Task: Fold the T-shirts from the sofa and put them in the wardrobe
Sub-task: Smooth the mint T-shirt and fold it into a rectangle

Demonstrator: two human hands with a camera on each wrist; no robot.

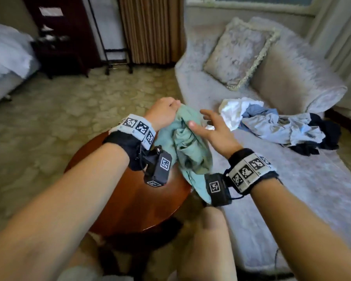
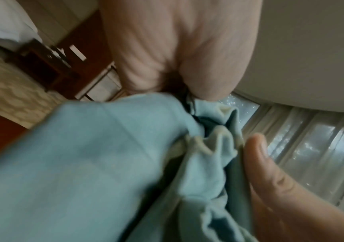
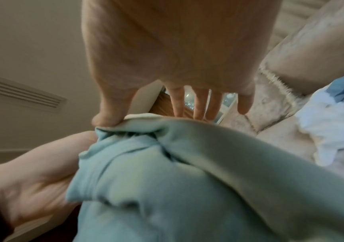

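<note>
The left hand (image 1: 164, 112) is fisted round a bunched edge of the pale teal T-shirt (image 1: 187, 151), holding it up so the rest hangs in a crumpled rope over the round wooden table (image 1: 130, 201) and the sofa's (image 1: 282, 179) front edge. The right hand (image 1: 211, 128) is spread, fingers straight and apart. Its thumb (image 3: 107, 113) presses down on a cream-edged hem or neckband at the top of the bundle, though the blur in the right wrist view makes it hard to say whether anything pinches from beneath, so I would call it touching rather than gripping.

The step in hand looks like finding the shirt's true edges before any fold can start. To do it well, the right hand should run along that cream-trimmed band until it reaches a shoulder seam or corner and pinch there. The left should do the same on the opposite side, instead of keeping a fistful of gathered cloth. With both corners held apart, a shake would let the body drop flat, and the table top offers a firm surface to lay it on.

More garments wait on the sofa seat: a heap of white, blue and dark clothes (image 1: 276, 122) below the fringed cushion (image 1: 241, 51). No wardrobe is clearly in view.
</note>
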